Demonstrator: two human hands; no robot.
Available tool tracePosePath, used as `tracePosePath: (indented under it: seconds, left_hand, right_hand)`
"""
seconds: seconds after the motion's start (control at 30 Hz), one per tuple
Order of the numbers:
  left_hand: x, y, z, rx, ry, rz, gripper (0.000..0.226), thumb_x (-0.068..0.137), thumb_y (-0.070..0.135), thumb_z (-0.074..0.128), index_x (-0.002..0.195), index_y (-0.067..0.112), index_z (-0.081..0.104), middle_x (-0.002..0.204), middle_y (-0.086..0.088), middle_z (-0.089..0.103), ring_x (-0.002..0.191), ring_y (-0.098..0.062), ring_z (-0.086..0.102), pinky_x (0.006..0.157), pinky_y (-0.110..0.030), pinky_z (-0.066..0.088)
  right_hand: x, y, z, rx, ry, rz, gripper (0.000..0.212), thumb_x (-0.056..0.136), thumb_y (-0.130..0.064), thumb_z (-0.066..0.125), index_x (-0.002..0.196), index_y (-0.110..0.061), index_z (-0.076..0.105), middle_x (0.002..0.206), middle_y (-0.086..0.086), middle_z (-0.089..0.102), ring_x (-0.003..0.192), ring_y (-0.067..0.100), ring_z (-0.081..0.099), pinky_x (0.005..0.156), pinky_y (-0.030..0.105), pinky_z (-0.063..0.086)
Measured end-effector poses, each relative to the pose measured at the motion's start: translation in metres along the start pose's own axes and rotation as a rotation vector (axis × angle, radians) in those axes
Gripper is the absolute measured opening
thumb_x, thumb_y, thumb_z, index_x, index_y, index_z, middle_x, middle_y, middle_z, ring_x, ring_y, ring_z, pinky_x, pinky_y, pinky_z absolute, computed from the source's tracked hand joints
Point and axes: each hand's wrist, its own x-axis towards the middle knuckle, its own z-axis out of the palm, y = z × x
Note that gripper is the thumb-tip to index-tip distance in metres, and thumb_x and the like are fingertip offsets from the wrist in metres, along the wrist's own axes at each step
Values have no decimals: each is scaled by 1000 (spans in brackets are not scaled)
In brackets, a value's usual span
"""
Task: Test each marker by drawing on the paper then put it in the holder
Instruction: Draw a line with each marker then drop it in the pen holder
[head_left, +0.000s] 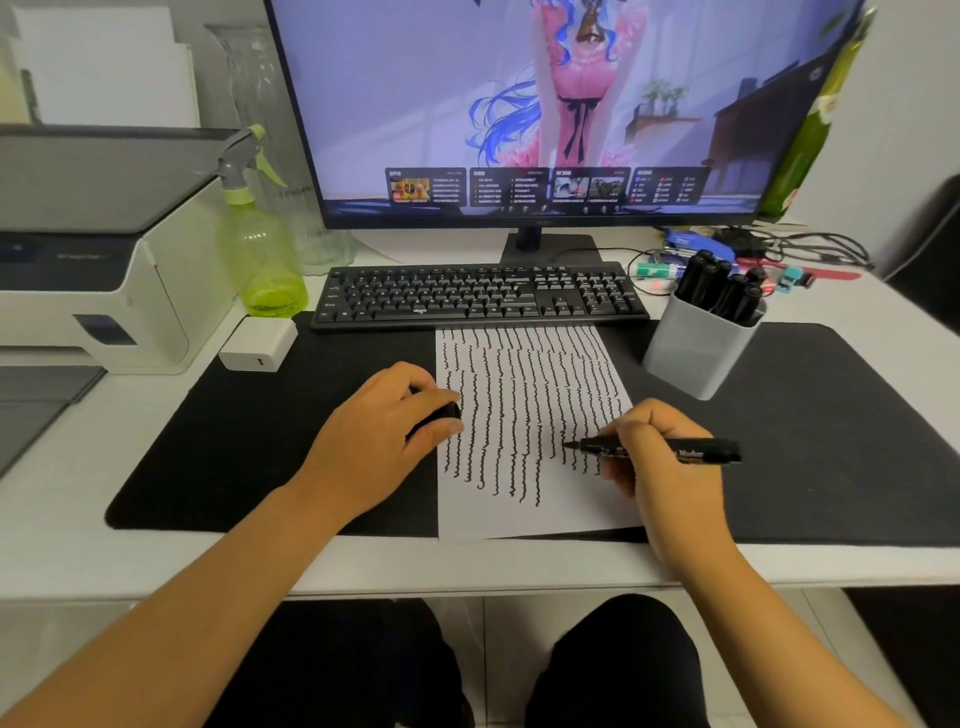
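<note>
A white sheet of paper (524, 499) covered with several wavy black lines lies on the black desk mat (260, 441). My right hand (660, 467) grips an uncapped black marker (711, 450), its tip pointing left over the paper's right side. My left hand (379, 436) rests at the paper's left edge, its fingers curled round a black marker cap (449, 411). A grey holder (691, 353) with several black markers (722, 288) stands to the right behind the paper.
A black keyboard (478, 296) lies behind the paper, under a monitor (545, 104). A green spray bottle (257, 249), a white charger (258, 349) and a printer (88, 270) stand at the left. Cables and small items (753, 254) clutter the back right.
</note>
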Motion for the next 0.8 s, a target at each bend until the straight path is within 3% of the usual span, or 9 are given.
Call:
tracePosePath:
  seconds: [0.13,0.23,0.5,0.7,0.8]
  left_hand:
    - [1,18,-9,-47,-25,123,45,94,53,44,119,21,63,102,5,66,92,-6,58,77,-25,53]
    - [1,31,-13,-66,-26,220,42,93,49,48,117,18,64,99,4,70,91,-7,61,79,-20,50]
    - [4,51,-24,-62,-50,317,39,94,45,50,115,15,65,94,2,69,86,-11,62,75,-25,52]
    - [-3,74,-30,-185,-203,197,50,96,51,28,107,16,61,92,8,57,83,-5,53,74,-17,45]
    - [-10,88,-34,-196,-209,175,50,96,52,26,102,16,60,92,5,58,82,-8,55,72,-26,51]
  right_hand:
    - [-2,-13,14,52,-74,5,22,86,-19,51,70,-11,64,56,6,66,46,11,54,42,19,43]
    - [-5,-23,24,81,-126,-12,20,80,-32,54,66,-23,65,56,6,65,47,13,54,43,19,43]
    - [-11,-31,32,57,-224,-84,22,81,-36,53,72,-21,67,59,8,67,48,16,58,45,21,45]
    - [-19,-36,31,109,-343,-162,20,89,-29,63,70,-33,58,60,6,68,38,10,52,41,19,42]
    - [-27,-35,29,216,-337,-247,26,90,-22,64,69,-37,58,59,-1,65,39,6,51,41,17,41]
